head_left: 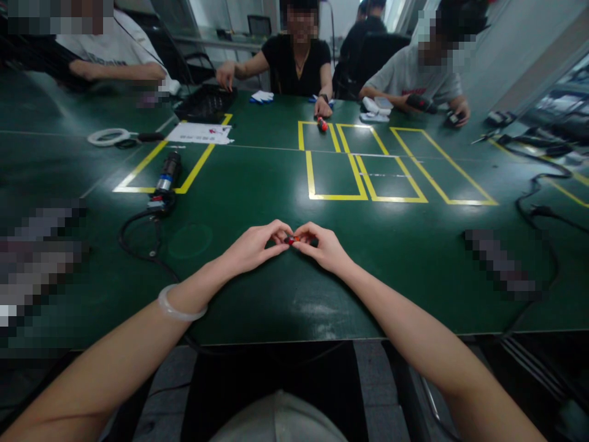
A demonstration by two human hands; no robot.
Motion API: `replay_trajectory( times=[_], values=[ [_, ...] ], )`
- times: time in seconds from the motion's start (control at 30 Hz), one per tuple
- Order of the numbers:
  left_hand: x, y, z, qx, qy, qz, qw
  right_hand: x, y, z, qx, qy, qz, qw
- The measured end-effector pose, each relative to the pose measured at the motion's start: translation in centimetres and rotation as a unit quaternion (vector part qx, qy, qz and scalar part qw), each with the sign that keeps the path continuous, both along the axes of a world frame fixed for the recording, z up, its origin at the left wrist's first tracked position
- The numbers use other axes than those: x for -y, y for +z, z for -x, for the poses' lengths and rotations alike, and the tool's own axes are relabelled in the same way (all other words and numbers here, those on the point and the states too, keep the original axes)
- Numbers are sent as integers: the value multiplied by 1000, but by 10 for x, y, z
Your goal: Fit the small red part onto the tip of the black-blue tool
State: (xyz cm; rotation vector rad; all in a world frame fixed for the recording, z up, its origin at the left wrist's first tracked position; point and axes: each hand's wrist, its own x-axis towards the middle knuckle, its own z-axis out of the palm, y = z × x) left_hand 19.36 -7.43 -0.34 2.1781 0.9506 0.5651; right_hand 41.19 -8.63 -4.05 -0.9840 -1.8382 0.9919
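Between my two hands is a small red and black part (291,240), mostly covered by the fingers, so its kind does not show. My left hand (260,244), with a pale bracelet (183,307) on its wrist, pinches the left end. At the right end, the fingertips of my right hand (322,247) are closed on the same part. Both hands are just above or resting on the green table (257,313), near its front edge; which of these I cannot tell.
A black cylindrical tool (168,172) with a cable lies left. Yellow tape boxes (338,197) mark the table. Across it, a co-worker's hand (323,109) touches a red object (322,125); another hand reaches to a black tray (207,103). Cables (529,184) run along the right.
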Motion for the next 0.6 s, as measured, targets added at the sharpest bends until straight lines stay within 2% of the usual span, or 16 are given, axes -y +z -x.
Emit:
replay_trajectory(
  times=[0.07,0.13,0.3,0.4,0.53,0.6],
  values=[
    [2,3,-2,-7,12,-11,1000,0,-2,0,-26,14,38,999],
    [3,4,-3,3,23,11,1000,0,-2,0,-41,23,51,998],
    [1,-2,-6,80,71,149,983,3,1,1,36,5,-47,998],
    [-1,-6,-7,95,70,200,973,6,4,2,84,-3,-90,992],
    [-5,-5,-6,71,49,199,976,6,4,2,86,-3,-95,992],
    [-13,-1,4,38,69,143,987,5,3,1,75,-9,-89,993]
  ],
)
